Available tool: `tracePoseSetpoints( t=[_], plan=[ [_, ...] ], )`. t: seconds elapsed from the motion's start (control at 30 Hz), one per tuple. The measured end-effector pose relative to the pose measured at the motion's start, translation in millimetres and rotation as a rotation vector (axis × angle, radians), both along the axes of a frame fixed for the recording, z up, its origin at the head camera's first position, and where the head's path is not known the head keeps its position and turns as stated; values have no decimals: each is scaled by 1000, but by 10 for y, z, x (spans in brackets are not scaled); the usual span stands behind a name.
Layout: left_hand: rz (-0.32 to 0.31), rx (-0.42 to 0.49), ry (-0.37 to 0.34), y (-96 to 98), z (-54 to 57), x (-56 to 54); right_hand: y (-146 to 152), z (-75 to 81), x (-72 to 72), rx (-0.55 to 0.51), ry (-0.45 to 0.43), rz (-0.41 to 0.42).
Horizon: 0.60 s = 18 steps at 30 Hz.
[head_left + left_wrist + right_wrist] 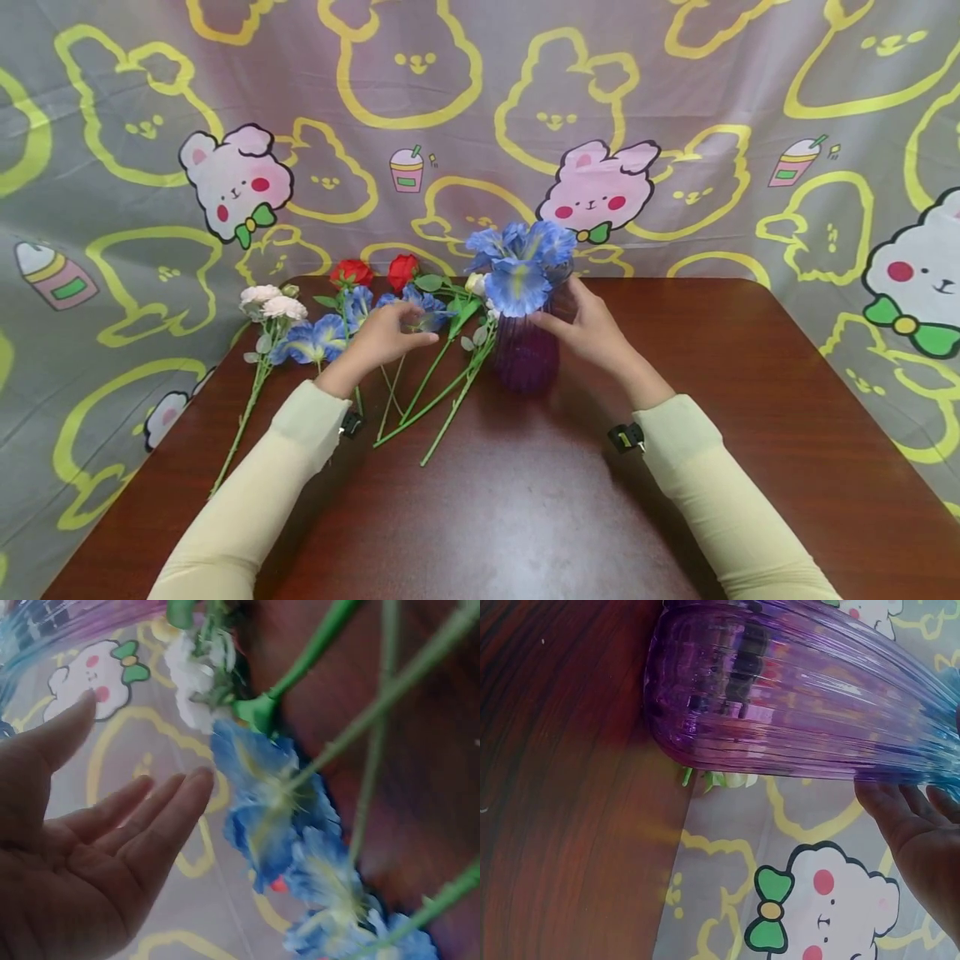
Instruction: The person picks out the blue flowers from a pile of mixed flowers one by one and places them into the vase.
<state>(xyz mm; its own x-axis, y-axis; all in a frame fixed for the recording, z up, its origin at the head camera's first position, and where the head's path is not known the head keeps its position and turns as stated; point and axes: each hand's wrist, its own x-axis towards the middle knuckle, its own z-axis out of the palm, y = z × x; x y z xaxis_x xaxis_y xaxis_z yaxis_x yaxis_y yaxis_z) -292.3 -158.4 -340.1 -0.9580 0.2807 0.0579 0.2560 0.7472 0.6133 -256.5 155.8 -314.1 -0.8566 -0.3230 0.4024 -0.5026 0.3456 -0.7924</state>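
A ribbed glass-like vase (528,362), purple at its base and bluish toward the top, stands upright on the table with blue iris-like flowers (517,287) spreading over its mouth. My right hand (598,337) grips its upper part, thumb at the front and fingers at the side. In the right wrist view, fingertips lie against the vase wall (780,697). Over the lying blue flowers (423,310), my left hand (378,340) holds nothing, thumb apart from extended fingers. The left wrist view shows its fingertips beside a blue bloom (259,802).
Two red roses (402,271) lie at the back of the brown table (720,375). A pale pink flower stem (255,387) lies at far left. Green stems (420,410) and white blooms lie left of the vase. A patterned curtain (465,83) hangs behind.
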Motion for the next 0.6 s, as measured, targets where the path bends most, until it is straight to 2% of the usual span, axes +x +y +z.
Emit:
tracePoseSetpoints(
  t=[0.3,0.43,0.6],
  plan=[
    [39,-166,-92,-174,-163,48,6,4,-4,-7,-25,4],
    [58,-197,-121,-207,-233,59,3,13,9,-1,-34,-4],
    [75,-211,-120,-231,-301,63,0,21,20,8,-31,-9]
  ],
)
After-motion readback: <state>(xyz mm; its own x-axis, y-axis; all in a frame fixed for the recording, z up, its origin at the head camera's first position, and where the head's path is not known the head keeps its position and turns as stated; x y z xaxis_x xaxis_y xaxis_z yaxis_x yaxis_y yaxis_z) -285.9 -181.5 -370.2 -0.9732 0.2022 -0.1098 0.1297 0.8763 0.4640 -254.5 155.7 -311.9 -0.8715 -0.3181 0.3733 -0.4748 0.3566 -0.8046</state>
